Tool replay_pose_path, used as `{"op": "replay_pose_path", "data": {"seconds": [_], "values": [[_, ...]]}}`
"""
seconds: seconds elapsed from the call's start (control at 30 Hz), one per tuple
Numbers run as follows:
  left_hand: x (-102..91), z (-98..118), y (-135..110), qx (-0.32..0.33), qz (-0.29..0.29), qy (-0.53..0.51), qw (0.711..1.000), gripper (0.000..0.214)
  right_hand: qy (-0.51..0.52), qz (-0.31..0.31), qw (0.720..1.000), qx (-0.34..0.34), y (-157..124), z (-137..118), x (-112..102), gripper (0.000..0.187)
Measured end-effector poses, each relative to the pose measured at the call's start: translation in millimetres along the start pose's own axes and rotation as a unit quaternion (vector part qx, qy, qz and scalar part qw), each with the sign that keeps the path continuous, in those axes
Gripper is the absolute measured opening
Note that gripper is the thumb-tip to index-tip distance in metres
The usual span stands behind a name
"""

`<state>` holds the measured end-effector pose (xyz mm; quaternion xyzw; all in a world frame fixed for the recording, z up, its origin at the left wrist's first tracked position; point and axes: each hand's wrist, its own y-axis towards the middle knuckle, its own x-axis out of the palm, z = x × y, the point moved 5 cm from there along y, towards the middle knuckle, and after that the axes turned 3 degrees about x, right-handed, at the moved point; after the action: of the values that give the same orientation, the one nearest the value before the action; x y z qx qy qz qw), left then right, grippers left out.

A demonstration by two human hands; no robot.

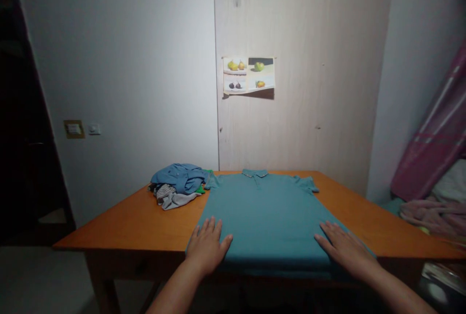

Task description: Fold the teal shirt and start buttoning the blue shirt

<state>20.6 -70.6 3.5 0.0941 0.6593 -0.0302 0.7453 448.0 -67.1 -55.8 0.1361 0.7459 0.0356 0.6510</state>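
On the near edge of the orange wooden table (145, 222), the left hand (207, 248) and right hand (344, 248) press flat, fingers slightly spread, pinning the teal polo shirt's (267, 217) hem smooth.

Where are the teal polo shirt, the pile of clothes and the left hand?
teal polo shirt (265, 212), head view, middle of its front.
pile of clothes (182, 178), head view, blue garment on top.
left hand (207, 246), head view, back of the hand.
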Motion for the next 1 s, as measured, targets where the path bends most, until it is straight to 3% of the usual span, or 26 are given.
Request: {"op": "replay_pose_path", "data": {"seconds": [0.17, 0.37, 0.5, 0.67, 0.83, 1.0], "values": [[-7.9, -2.8, 4.4, 0.005, -0.02, -0.013, 1.0, 0.082, 0.047, -0.033, 0.998, -0.005, 11.3, -1.9, -14.1, 0.078], [-25.6, 12.9, 43.0, 0.067, 0.047, -0.029, 0.996, 0.059, 0.096, 0.002, 0.995, -0.027, 51.6, -30.1, -32.5, 0.073], [-19.7, 29.5, 70.2, 0.116, 0.015, -0.027, 0.993, 0.058, 0.068, -0.016, 0.996, -0.047, 68.0, -43.2, -22.6, 0.083], [-24.4, 37.5, 94.3, 0.125, -0.004, 0.018, 0.992, 0.051, 0.043, -0.071, 0.996, -0.024, 67.4, -37.9, -5.9, 0.09], [-33.5, 39.3, 132.5, 0.105, -0.021, 0.032, 0.994, 0.049, 0.043, -0.065, 0.997, -0.014, 64.5, -37.3, -5.6, 0.089], [-25.3, 42.9, 171.8, 0.12, -0.003, 0.031, 0.992, 0.043, 0.052, -0.065, 0.996, -0.013, 62.4, -38.9, -8.3, 0.088]]}}
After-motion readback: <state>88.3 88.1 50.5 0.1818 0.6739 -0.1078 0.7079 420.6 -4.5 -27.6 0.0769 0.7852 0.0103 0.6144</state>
